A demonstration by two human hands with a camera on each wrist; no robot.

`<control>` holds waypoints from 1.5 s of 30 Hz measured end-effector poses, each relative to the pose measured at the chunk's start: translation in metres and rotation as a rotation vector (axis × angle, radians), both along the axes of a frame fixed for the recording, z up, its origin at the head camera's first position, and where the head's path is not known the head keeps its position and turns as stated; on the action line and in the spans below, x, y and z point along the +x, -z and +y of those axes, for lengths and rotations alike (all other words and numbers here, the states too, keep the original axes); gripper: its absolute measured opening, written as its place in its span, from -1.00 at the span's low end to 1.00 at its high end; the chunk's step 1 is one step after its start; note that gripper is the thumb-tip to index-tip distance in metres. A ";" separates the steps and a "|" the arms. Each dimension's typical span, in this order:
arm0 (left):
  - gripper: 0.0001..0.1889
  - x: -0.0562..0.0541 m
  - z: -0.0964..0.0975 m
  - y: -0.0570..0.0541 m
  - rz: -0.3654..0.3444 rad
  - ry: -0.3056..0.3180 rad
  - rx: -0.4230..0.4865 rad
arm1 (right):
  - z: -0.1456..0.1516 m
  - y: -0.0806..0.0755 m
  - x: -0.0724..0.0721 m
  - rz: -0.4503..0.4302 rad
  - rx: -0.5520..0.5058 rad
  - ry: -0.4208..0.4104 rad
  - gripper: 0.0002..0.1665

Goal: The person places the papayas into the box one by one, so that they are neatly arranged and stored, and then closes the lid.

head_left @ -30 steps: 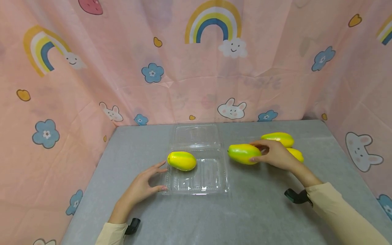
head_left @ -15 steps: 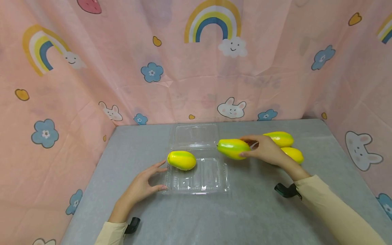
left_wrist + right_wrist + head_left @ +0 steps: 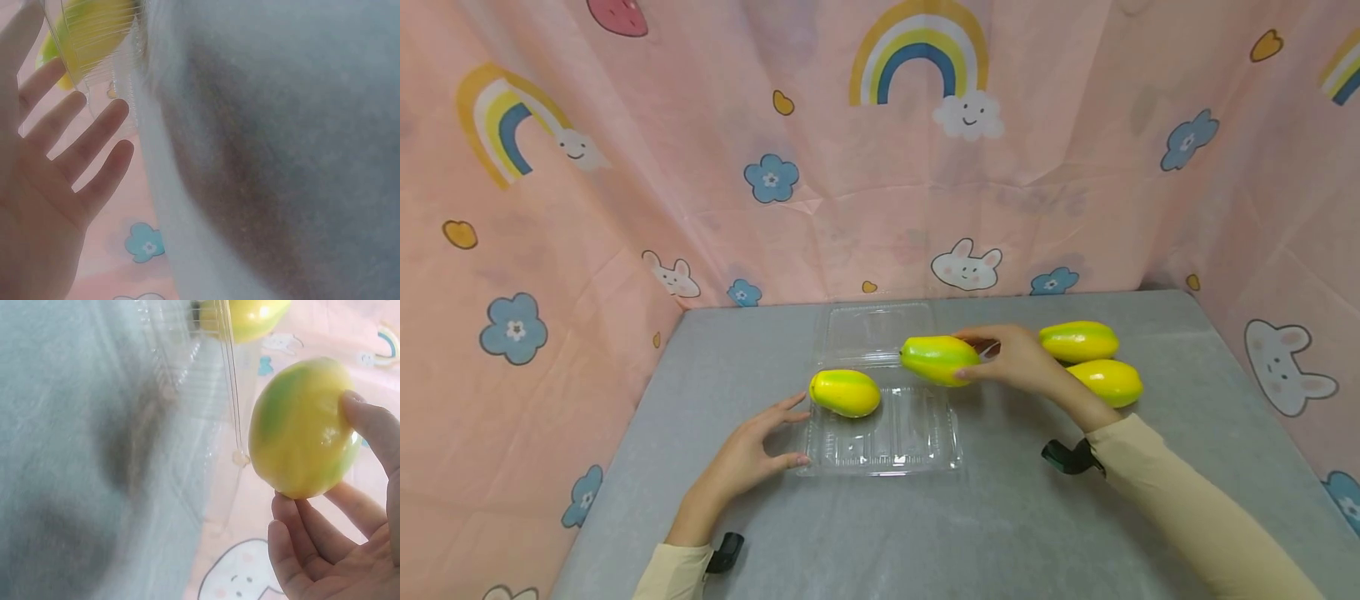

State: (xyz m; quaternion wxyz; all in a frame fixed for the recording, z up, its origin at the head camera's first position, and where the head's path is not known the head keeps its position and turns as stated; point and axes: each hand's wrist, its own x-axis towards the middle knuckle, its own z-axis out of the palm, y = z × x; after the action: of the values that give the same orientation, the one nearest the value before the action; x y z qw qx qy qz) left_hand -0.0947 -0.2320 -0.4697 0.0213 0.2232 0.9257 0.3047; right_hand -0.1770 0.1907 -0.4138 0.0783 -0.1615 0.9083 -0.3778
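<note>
My right hand (image 3: 1011, 358) grips a yellow-green papaya (image 3: 938, 360) by its right end, thumb on one side and fingers on the other. In the head view this papaya overlaps the back right part of a clear plastic clamshell box (image 3: 917, 425), whose lid lies folded back. Another papaya (image 3: 846, 393) lies in the box at the left. My left hand (image 3: 748, 454) is at the box's left edge, fingers spread and relaxed, fingertips right at the rim. The right wrist view shows the held papaya (image 3: 303, 428) raised beside the box wall (image 3: 231, 381).
Two more papayas lie at the right of the grey table (image 3: 880, 533), one (image 3: 1079, 342) behind the other (image 3: 1107, 382), close to the right forearm. A pink patterned curtain (image 3: 850, 225) hangs along the back and both sides.
My right hand has carried the papaya leftward from beside the other two to over the box's back right part. The left hand has stayed in place.
</note>
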 end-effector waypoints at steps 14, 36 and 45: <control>-0.32 0.001 0.001 -0.004 -0.028 -0.006 -0.005 | -0.022 0.006 -0.004 0.001 -0.032 -0.043 -0.19; -0.33 0.001 0.002 -0.001 -0.017 -0.015 0.008 | -0.039 0.024 -0.004 0.002 -0.045 -0.061 -0.20; -0.33 0.001 0.001 -0.001 -0.027 -0.017 0.015 | -0.043 0.028 -0.001 -0.018 -0.021 -0.042 -0.19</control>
State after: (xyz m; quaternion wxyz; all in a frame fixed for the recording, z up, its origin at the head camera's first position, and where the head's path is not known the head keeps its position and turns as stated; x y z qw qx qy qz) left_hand -0.0934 -0.2310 -0.4692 0.0296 0.2111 0.9249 0.3149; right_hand -0.1777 0.1479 -0.4416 0.0927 -0.1780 0.9000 -0.3869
